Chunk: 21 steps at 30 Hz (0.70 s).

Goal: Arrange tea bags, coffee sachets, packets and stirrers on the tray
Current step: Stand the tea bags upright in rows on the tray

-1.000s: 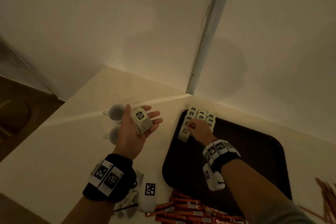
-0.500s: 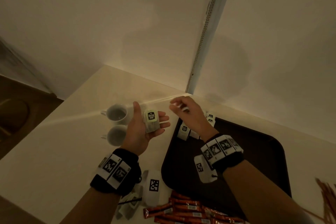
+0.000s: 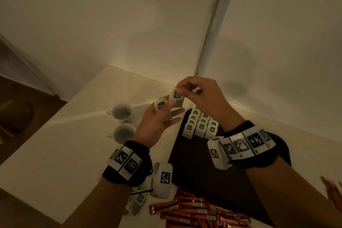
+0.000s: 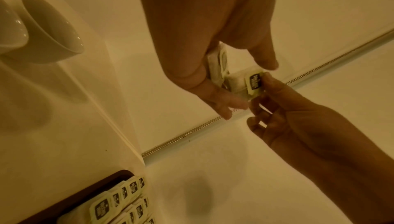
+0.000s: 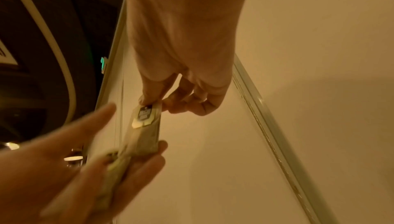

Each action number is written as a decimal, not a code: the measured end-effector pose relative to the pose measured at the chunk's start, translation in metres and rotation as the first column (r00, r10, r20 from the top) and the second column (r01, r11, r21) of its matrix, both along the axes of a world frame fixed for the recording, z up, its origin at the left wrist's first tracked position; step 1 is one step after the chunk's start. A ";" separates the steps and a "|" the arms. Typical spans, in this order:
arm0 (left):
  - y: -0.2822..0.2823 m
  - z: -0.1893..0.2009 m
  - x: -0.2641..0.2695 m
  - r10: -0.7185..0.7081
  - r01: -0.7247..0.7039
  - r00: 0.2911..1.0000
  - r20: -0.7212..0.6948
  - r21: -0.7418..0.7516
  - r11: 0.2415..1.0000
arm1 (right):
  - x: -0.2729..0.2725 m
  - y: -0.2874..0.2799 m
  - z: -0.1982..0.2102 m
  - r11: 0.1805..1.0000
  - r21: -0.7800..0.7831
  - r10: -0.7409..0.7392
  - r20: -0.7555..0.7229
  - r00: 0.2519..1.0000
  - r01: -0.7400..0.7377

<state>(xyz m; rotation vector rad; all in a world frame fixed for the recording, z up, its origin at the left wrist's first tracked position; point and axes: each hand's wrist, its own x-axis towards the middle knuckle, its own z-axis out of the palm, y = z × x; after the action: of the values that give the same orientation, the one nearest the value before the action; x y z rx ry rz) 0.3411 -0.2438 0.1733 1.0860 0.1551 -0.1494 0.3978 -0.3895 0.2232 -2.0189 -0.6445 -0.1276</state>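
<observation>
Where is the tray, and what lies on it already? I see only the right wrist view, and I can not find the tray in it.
Observer: The tray is below the right hand. Tea bags lie in neat rows at its far left corner.
Operator: The left hand is blurred for me. What does it hold?
Observer: The left hand holds a small stack of bags under its thumb. The right hand pinches one tea bag just above it.
Operator: Where are the coffee sachets?
Observer: The orange sachets lie in a heap at the tray's near edge, apart from the rows.
</observation>
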 end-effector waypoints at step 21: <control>-0.024 0.035 -0.015 -0.073 0.090 0.996 0.059 -0.392 0.916 | -0.016 -0.002 0.071 0.858 -0.509 0.092 0.288 0.953 0.071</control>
<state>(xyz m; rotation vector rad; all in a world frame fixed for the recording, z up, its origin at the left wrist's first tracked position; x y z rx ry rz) 0.3257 -0.2678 0.2087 0.6913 0.0366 -0.2219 0.3820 -0.3911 0.2943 -2.5425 -0.9642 -0.2890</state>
